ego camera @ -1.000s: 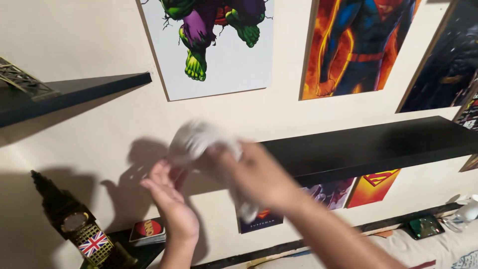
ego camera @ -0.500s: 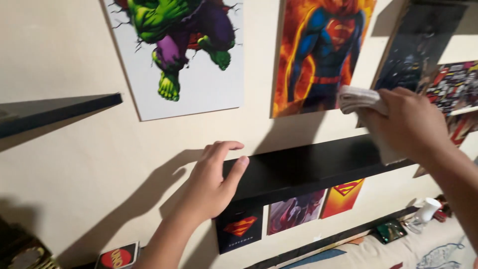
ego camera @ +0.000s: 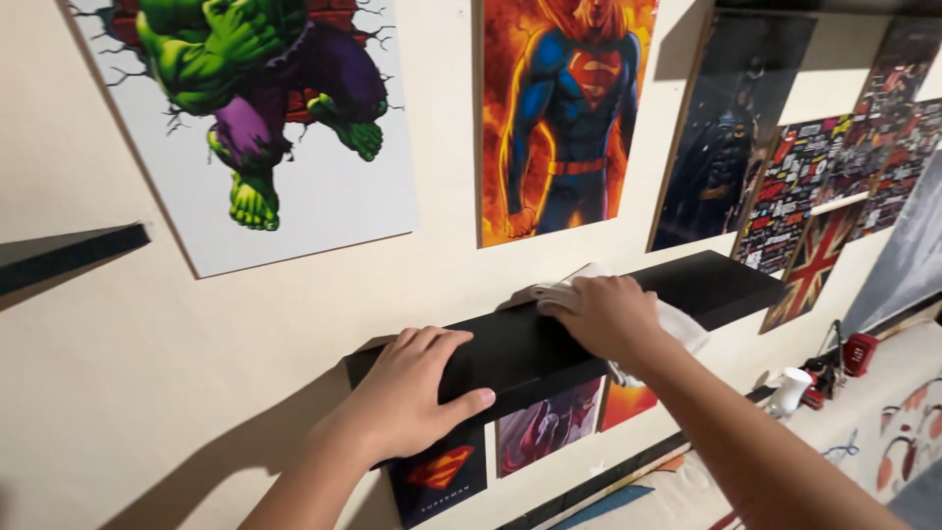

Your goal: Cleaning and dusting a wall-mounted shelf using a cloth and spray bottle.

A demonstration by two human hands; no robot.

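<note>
A black floating shelf (ego camera: 721,280) is fixed to a cream wall. My left hand (ego camera: 412,393) grips its left front edge, fingers over the top and thumb on the front face. My right hand (ego camera: 603,314) presses a white cloth (ego camera: 549,292) flat onto the shelf's top, near the middle. Part of the cloth hangs over the front edge (ego camera: 682,329) under my wrist.
Superhero posters hang above the shelf: a green figure (ego camera: 255,108), a blue-and-red figure (ego camera: 564,118), a dark one (ego camera: 731,128). Small cards (ego camera: 545,427) are stuck under the shelf. Another black shelf (ego camera: 69,255) is at left. A white bottle (ego camera: 788,391) stands lower right.
My right hand came down from the wall with the cloth onto the shelf top and moved left. My left hand settled into a firmer grip on the shelf's left end.
</note>
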